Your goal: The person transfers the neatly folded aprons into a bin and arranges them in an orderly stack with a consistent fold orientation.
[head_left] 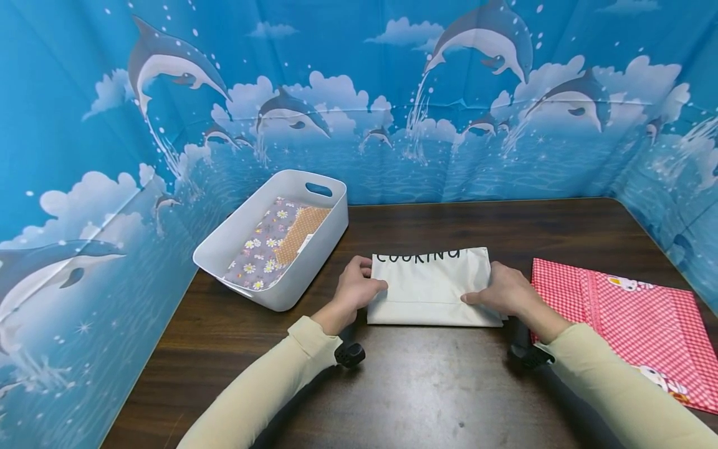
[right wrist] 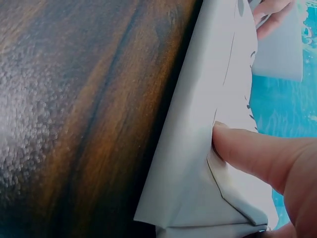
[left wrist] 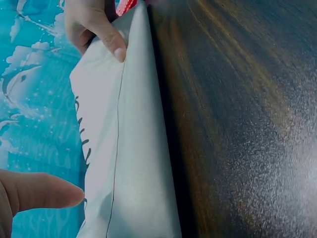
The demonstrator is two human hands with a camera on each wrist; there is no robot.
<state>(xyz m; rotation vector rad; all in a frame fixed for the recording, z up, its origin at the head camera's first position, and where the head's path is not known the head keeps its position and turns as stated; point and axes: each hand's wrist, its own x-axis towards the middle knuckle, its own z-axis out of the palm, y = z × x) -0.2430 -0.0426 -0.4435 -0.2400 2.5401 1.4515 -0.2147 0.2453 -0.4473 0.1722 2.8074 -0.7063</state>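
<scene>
A folded white cloth with black "COOKING" lettering along its far edge lies on the table in front of me. A stitched seam runs across it near the front fold. At its right end my right hand pinches the layers, thumb on top and fingers mostly hidden. My left hand is at the left end, its thumb straight and over the edge. In the left wrist view that thumb seems apart from the fabric; the other fingers are outside that view.
To the left stands a white basket with a flowered grey cloth and a tan dotted cloth inside. A red checked cloth lies at the right of the dark wooden table. A dolphin-printed curtain hangs behind.
</scene>
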